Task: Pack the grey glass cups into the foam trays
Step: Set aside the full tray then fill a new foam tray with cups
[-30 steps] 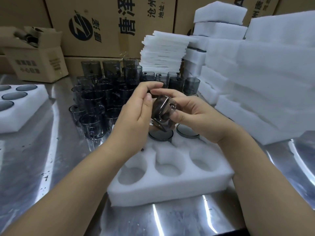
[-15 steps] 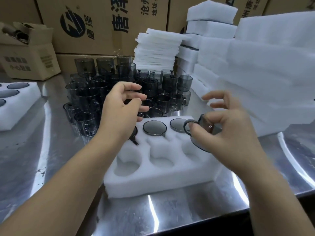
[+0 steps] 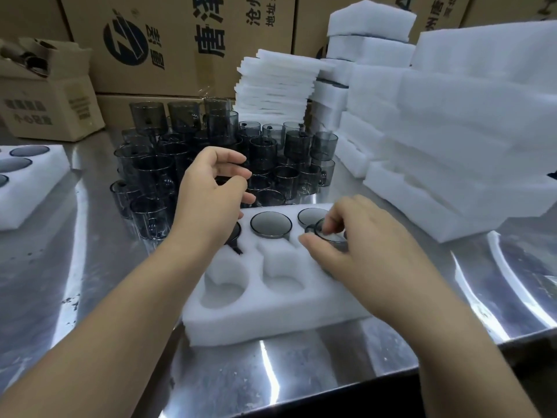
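Note:
A white foam tray point(image 3: 271, 315) with round pockets lies in front of me on the steel table. Its far row holds grey glass cups, bases up; one point(image 3: 270, 224) sits in the middle. My right hand point(image 3: 361, 245) pinches another grey cup point(image 3: 327, 233) and holds it in the near right pocket. Above the tray's far left corner, my left hand point(image 3: 211, 200) hovers with loosely curled fingers and holds nothing. Behind it stand several loose grey cups point(image 3: 229, 158). The two near pockets on the left hold no cup.
Stacks of white foam trays point(image 3: 452, 131) rise on the right, with thin foam sheets point(image 3: 277, 82) behind the cups. A filled tray point(image 3: 30, 188) lies at the left. Cardboard boxes point(image 3: 180, 46) line the back. The table's front edge point(image 3: 301, 396) is near.
My left hand let go of the cup and drew back to the left. My right hand carried the cup down to the right and lowered it into the near right pocket.

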